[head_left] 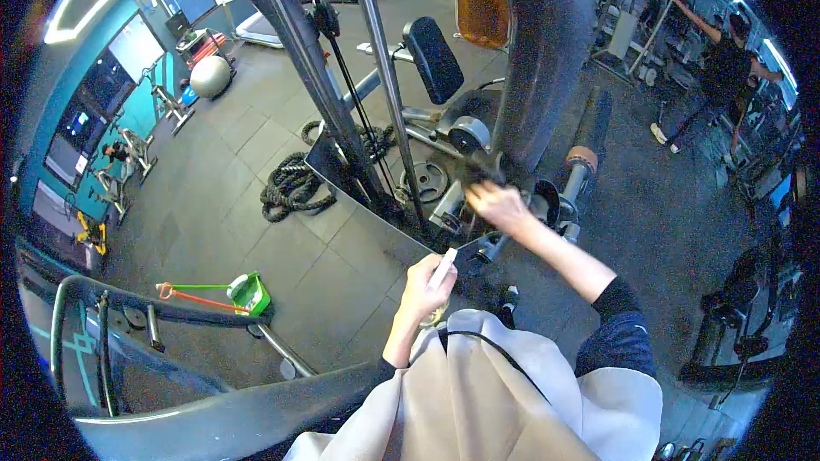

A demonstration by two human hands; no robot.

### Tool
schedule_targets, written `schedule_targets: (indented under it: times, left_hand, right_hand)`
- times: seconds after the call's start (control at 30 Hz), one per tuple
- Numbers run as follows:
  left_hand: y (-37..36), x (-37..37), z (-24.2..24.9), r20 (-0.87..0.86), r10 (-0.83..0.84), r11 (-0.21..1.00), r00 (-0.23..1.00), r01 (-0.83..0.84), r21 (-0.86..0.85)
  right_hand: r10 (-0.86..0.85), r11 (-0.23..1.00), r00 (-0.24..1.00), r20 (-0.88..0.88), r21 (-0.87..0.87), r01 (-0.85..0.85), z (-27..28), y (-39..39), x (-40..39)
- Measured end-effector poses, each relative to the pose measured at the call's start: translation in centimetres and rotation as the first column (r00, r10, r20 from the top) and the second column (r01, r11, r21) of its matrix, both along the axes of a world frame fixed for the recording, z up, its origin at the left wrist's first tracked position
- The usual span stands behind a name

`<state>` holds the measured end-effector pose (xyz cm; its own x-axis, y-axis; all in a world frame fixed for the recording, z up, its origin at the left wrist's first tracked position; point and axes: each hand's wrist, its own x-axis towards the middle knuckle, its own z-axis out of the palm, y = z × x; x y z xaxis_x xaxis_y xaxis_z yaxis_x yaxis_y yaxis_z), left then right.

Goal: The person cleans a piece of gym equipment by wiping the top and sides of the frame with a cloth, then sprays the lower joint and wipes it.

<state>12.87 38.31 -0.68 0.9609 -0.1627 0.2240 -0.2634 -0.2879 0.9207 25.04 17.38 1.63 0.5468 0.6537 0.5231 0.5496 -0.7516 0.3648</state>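
My left hand (418, 292) is closed around what looks like a spray bottle, its white head (443, 268) sticking up past the thumb. A bit of a yellowish, see-through body shows below the fingers. My right hand (499, 207) reaches out farther, smeared by motion. At its fingers is a dark, blurred, cloth-like thing (485, 171), held close over the lower parts of the weight machine (461, 205). Steel guide rods (389, 77) and a black cable of this machine rise just beyond my hands. A weight plate (424, 181) lies behind the rods.
A coiled black battle rope (295, 188) lies on the tiled floor. At the left, a green dustpan (248, 294) rests near a machine's curved frame (231, 405). Padded seat (433, 60) stands beyond. A person (726, 68) is at the far right; a grey exercise ball (211, 76) sits far left.
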Motion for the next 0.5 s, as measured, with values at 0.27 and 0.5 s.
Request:
schedule_targets:
  times: [0.27, 0.5]
  left_hand:
    - [-0.6, -0.2, 0.2, 0.019, -0.015, 1.000, 1.000, 0.014, 0.013]
    - [-0.5, -0.2, -0.1, -0.010, -0.030, 0.998, 1.000, 0.030, 0.051]
  right_hand:
    - [-0.132, 0.985, 0.769, 0.626, 0.167, 0.033, 22.5, -1.0, 0.1]
    - [-0.202, 0.955, 0.789, 0.580, 0.297, 0.026, 19.5, -0.8, 0.9]
